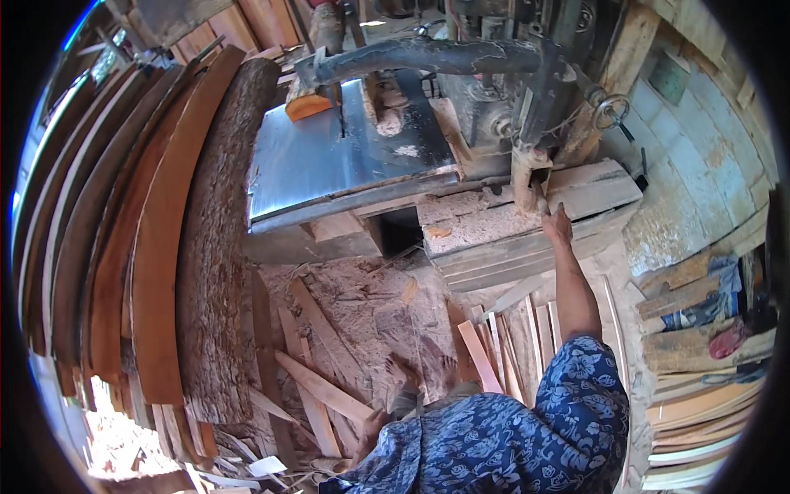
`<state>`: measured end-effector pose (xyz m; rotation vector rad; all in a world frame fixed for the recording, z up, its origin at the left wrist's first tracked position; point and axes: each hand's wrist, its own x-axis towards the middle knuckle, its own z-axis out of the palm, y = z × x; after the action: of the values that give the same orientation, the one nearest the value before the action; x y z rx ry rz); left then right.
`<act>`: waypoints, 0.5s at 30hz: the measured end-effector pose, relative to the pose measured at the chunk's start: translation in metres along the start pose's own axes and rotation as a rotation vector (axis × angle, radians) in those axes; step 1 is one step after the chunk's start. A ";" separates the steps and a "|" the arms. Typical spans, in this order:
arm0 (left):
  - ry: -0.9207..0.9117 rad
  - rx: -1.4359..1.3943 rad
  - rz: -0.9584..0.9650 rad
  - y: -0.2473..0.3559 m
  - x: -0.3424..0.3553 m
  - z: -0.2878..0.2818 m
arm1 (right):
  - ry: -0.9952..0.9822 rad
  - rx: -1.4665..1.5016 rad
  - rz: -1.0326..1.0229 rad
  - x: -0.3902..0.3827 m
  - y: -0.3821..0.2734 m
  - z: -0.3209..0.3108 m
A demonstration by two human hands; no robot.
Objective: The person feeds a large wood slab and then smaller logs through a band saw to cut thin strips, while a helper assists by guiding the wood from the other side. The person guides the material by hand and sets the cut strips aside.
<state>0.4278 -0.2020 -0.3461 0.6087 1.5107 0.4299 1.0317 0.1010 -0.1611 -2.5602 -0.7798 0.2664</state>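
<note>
My right arm reaches forward to the bandsaw. My right hand (558,226) is closed beside a short wooden post (525,183) below the machine's frame, on something small that I cannot make out. Low in the view, my left hand (370,432) hangs next to the end of a loose wooden strip (325,389); its fingers are too unclear to tell whether they touch it. In front of me is the saw's metal table (309,165), with a cut block of wood (309,107) at its far edge. Sawdust covers the timber ledge (473,222) near my right hand.
Long curved planks (169,247) and a bark-covered slab (222,214) lean on the left. Offcuts (494,354) and sawdust lie about my bare feet. A handwheel (611,111) sits at the machine's right. Stacked boards (699,428) and cloths (724,288) lie at the far right.
</note>
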 end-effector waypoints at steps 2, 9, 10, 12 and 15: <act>0.092 -0.129 0.044 -0.029 -0.004 0.000 | 0.283 -0.049 -0.177 -0.010 -0.021 -0.004; 0.208 -0.230 -0.004 -0.011 -0.002 -0.006 | -0.282 -0.022 -0.476 -0.154 0.050 0.129; 0.219 -0.229 -0.001 0.002 -0.007 -0.003 | -0.505 -0.038 -0.493 -0.192 0.072 0.143; 0.188 -0.223 0.023 0.023 -0.005 -0.003 | -0.779 -0.175 -0.504 -0.253 0.147 0.182; 0.138 -0.201 0.047 0.032 0.000 -0.011 | -1.060 -0.342 -0.598 -0.322 0.282 0.237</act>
<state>0.4200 -0.1761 -0.3263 0.4644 1.5625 0.6630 0.8299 -0.2047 -0.4855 -2.1785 -2.0328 1.4242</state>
